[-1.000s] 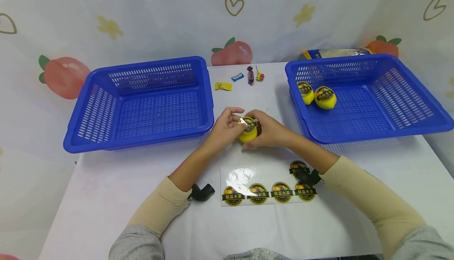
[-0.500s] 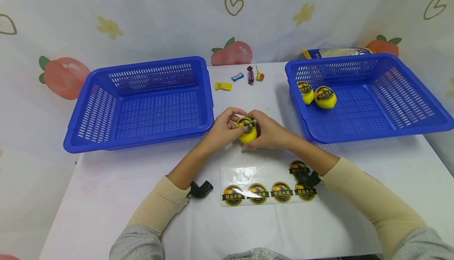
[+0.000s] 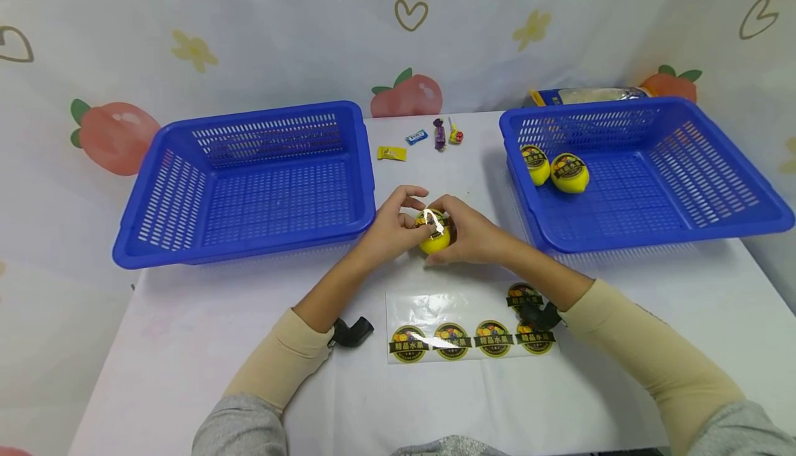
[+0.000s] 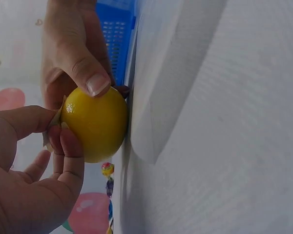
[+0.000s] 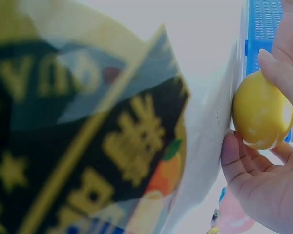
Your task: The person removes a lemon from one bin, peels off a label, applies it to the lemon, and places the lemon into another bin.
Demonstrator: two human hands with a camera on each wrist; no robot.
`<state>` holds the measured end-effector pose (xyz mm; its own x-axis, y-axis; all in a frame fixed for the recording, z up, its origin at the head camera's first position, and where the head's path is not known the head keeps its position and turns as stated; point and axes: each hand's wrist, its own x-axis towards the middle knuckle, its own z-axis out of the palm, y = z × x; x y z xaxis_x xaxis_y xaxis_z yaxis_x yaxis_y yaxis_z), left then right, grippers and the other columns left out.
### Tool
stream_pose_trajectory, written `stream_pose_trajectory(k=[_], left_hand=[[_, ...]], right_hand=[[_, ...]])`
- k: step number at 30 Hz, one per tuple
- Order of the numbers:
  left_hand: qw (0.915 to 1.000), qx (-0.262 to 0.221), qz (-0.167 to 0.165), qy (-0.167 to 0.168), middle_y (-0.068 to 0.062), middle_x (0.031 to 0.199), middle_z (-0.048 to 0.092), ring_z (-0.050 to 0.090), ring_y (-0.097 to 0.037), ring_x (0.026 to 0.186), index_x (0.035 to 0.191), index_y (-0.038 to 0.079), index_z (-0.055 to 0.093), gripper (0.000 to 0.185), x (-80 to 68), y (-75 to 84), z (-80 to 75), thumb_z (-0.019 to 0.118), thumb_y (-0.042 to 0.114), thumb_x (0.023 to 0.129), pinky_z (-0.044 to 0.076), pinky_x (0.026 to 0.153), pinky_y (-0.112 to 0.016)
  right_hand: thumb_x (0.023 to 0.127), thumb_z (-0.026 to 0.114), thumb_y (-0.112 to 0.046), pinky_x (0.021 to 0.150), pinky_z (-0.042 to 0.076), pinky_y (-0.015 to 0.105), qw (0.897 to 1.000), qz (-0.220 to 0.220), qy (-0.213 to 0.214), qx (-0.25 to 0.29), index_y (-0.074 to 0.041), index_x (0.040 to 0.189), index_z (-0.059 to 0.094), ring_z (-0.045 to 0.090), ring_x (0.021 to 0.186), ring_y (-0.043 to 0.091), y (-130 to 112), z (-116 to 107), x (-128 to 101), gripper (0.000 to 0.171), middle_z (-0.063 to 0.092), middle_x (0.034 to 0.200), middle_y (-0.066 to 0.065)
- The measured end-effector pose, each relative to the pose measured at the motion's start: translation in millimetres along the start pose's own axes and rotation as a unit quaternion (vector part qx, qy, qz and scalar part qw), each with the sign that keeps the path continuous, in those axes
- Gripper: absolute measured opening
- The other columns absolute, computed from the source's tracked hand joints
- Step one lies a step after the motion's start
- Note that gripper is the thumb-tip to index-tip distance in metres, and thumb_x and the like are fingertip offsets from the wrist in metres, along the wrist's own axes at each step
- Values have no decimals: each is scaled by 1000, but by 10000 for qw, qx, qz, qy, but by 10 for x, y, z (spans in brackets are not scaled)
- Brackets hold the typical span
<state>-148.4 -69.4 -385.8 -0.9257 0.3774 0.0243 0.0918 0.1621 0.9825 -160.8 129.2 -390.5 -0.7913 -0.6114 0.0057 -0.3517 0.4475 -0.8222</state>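
A yellow lemon (image 3: 434, 238) is held on the white table (image 3: 249, 345) between two blue baskets (image 3: 249, 179). It is gripped by the right hand (image 3: 474, 233); its sticker (image 3: 429, 222) is pinched by the left hand (image 3: 393, 226).

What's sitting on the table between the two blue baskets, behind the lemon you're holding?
In the head view, four small wrapped sweets lie between the left basket and the right basket: a yellow one, a blue one, a purple one and a lollipop.
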Motion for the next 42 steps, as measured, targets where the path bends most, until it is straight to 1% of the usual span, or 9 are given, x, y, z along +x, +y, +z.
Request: stream_pose_trajectory(k=[3,9,12,16,19,23,27,34,42], left_hand=[[10000,43,-38,-23,-21,122,52,56,-15,64,139,0,44,56,-3,-8,-7,68,-4,88,47,60,-21],[9999,28,-112,-28,-21,121,53,55,-15,64,137,-2,45,54,7,2,-12,67,-3,88,47,60,-20],[9999,19,-157,11,-20,120,54,53,-14,62,136,-1,46,51,14,8,-6,66,0,89,46,59,-20],[9994,57,-319,114,-19,120,55,52,-14,60,136,0,48,45,26,2,6,62,3,93,48,59,-21],[9990,67,-415,165,-19,120,54,53,-14,60,135,1,48,43,38,-11,13,60,3,94,50,60,-23],[9988,45,-453,184,-19,120,55,53,-15,58,134,2,49,42,46,-18,13,61,1,94,51,60,-23],[9986,-11,-496,192,-19,119,55,54,-16,58,133,3,49,41,44,-13,8,62,2,94,51,59,-22],[9985,-111,-495,182,-19,117,54,56,-17,59,135,-1,47,44,52,-23,3,63,2,94,51,58,-22],[9974,-101,-688,211,-20,117,54,59,-19,60,135,-1,47,45,63,-22,-3,65,5,94,52,56,-24]], right_hand=[[70,93,-12,92,50,40,10000,-10,-14,5,-4,126,47,56,107,25,6,7,0,74,55,122,11],[69,93,-11,94,50,40,10000,-9,-30,46,-3,127,47,57,108,25,17,6,3,75,55,122,11],[69,93,-11,93,49,41,10000,-39,-47,59,-3,127,46,57,107,25,16,6,5,75,56,123,12],[68,94,-10,95,48,41,9999,-95,-73,78,-3,127,47,57,108,24,15,10,12,76,55,124,11],[68,94,-10,96,47,41,9999,-117,-79,88,-2,127,47,56,109,25,18,12,14,76,55,125,12],[68,94,-11,97,47,41,9999,-55,-77,31,-3,127,47,56,111,25,14,9,12,76,55,125,12],[69,94,-13,97,47,40,9999,12,-90,-80,-4,128,46,55,111,24,12,3,12,77,54,125,11],[69,94,-14,97,47,40,9999,-36,-98,-135,-4,127,46,55,111,24,3,4,20,76,55,124,10],[69,94,-15,99,46,42,9996,6,-94,-257,-4,127,46,55,114,25,-5,5,25,76,54,125,11]])
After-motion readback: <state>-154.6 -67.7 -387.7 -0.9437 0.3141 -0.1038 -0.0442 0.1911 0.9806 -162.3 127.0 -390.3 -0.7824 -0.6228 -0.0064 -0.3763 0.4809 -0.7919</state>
